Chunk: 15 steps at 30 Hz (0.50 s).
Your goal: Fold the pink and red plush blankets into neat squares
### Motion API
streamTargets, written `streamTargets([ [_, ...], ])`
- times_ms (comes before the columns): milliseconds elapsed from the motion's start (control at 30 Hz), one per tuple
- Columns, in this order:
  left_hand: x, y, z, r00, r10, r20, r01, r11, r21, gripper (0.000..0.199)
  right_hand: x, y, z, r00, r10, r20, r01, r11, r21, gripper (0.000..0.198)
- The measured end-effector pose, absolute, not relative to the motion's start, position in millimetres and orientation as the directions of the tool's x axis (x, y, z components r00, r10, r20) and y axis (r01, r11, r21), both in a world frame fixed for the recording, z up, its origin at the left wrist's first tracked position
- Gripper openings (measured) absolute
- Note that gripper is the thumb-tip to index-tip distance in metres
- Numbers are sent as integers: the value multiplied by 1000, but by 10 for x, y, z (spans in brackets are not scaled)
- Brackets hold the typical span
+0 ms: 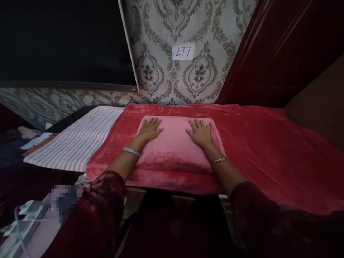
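A pink plush rectangle with rounded corners (174, 139) lies on a red plush blanket (249, 143); whether it is a folded blanket or a pillow I cannot tell. My left hand (150, 129) rests flat on its left part, fingers spread towards the far edge. On the right part, my right hand (200, 132) also presses flat with its fingers apart. Both palms face down and neither hand grips anything. The near side of the pink piece looks darker and rounded.
A striped cloth (77, 139) lies at the left, partly under the red blanket. Behind stand a large dark screen (64, 43) and a patterned wall with a paper marked 277 (183, 51). A power strip (24, 225) with cables sits at the lower left.
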<state>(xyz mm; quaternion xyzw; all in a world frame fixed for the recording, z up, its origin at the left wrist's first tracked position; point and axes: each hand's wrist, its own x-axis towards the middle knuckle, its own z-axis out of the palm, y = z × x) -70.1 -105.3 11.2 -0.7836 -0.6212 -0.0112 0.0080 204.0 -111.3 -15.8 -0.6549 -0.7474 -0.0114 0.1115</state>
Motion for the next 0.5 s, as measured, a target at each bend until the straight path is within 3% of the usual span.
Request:
streamTargets([
  [100, -822, -1240, 203, 218, 976, 0, 976, -218, -15, 63, 2060, -1168, -44, -126, 985, 118, 981, 142, -131, 61],
  [200, -824, -1572, 258, 260, 963, 66, 966, -260, -15, 61, 2081, -1443, 29, -192, 978, 85, 967, 204, -156, 59],
  [367, -655, -2188, 28, 600, 796, 78, 797, -604, 31, 62, 2119, -2191, -174, -510, 841, 181, 844, 530, -85, 57],
  [500, -607, -2361, -217, 620, 776, 114, 782, -624, 1, 61, 2157, -2450, -404, -532, 811, 242, 834, 551, -14, 57],
])
